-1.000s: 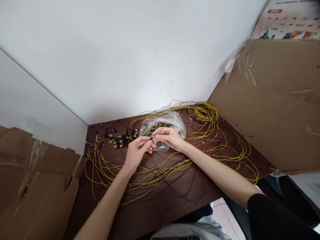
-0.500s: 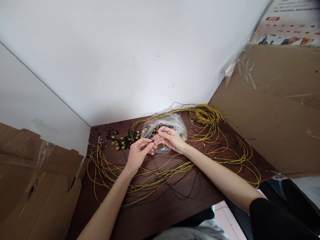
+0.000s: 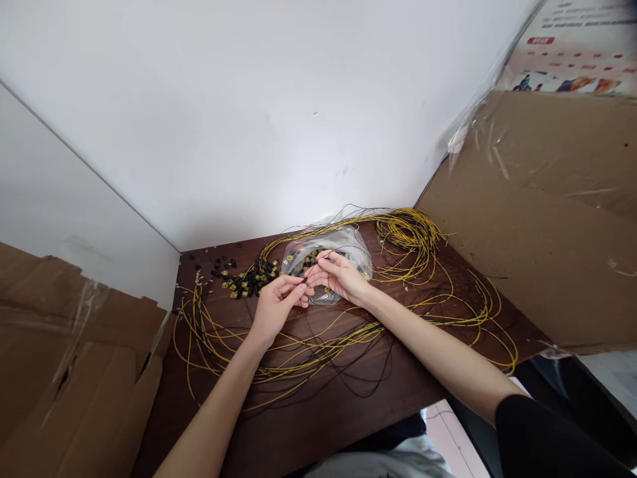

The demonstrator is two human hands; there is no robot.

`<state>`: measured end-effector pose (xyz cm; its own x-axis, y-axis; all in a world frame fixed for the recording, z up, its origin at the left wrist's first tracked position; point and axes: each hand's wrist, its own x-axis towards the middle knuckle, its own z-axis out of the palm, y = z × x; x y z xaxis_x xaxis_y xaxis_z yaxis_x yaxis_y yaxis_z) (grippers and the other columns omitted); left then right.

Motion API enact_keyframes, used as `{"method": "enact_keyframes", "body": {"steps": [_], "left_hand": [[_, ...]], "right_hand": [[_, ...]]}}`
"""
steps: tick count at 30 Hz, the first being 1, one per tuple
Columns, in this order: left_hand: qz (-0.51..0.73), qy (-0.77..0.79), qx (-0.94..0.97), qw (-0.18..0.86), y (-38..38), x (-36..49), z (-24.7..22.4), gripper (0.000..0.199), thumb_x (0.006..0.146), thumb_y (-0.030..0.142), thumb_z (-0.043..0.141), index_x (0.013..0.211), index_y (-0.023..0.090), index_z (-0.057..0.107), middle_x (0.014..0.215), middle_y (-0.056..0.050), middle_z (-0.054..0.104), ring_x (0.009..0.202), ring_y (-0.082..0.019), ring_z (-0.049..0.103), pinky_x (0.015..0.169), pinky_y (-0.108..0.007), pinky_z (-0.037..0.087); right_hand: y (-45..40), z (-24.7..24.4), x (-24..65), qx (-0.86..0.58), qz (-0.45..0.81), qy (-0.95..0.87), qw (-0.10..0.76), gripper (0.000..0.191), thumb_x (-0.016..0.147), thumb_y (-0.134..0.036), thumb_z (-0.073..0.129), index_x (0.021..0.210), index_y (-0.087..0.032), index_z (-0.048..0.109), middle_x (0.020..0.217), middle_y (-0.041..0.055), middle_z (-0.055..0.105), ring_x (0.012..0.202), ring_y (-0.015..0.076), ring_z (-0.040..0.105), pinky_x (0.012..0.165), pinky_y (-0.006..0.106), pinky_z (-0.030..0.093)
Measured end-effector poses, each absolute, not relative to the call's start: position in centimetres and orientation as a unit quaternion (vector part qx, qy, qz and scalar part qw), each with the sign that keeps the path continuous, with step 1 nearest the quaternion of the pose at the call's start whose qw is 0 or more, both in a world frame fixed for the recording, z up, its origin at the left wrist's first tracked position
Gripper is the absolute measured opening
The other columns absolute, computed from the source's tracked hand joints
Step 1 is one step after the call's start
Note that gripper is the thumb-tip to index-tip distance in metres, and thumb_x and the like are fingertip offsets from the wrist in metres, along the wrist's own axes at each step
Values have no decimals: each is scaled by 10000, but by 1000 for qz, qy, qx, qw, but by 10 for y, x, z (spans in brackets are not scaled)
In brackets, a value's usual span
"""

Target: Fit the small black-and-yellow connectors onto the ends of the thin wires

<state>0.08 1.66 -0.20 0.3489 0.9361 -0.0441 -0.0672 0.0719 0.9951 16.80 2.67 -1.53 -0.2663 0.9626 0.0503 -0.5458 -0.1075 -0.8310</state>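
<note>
My left hand (image 3: 279,300) pinches a small dark piece between thumb and fingers, too small to name; thin black wire trails below it. Close beside it, my right hand (image 3: 341,277) is closed on a thin black wire (image 3: 354,249), thumb against forefinger. Both hands are held over a clear plastic bag (image 3: 361,242) with small yellow and black parts in it. Left of the bag lies a heap of black connectors with yellow ends (image 3: 249,280). Yellow and black wires (image 3: 343,335) run across the table under my forearms.
A coil of yellow wires (image 3: 411,232) lies at the back right of the brown table (image 3: 318,438). Loose small black parts (image 3: 219,267) are scattered at the back left. A white wall (image 3: 249,119) stands behind, with cardboard at the left (image 3: 74,372) and right (image 3: 547,232).
My right fingers have shifted very slightly along the wire. My left hand and the things on the table stay as they were.
</note>
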Motion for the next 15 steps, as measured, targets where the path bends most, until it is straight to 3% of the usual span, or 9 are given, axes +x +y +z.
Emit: {"method": "enact_keyframes", "body": {"steps": [5,11,15], "left_hand": [[407,397,546,615,16,1,-2,232,709,290,671,826,107,587,725,-63,692,601,-129,612,611,-274,511],[402,398,555,610,16,0,-2,224,718,277,663,839,108,583,729,-62,692,582,-116,599,604,-261,500],[403,393,557,610,16,0,-3,220,715,273,666,835,105,590,724,-62,689,585,-118,599,595,-257,495]], "right_hand": [[24,-15,166,-286,658,-456,527,200,699,-221,717,816,-112,597,774,39,681,678,96,653,678,190,528],[26,-17,167,-265,688,-402,542,236,757,-335,658,843,-167,515,729,34,685,634,127,659,621,238,528],[25,-17,167,-281,660,-445,536,235,718,-270,700,861,-141,566,778,34,681,669,106,649,665,222,520]]}}
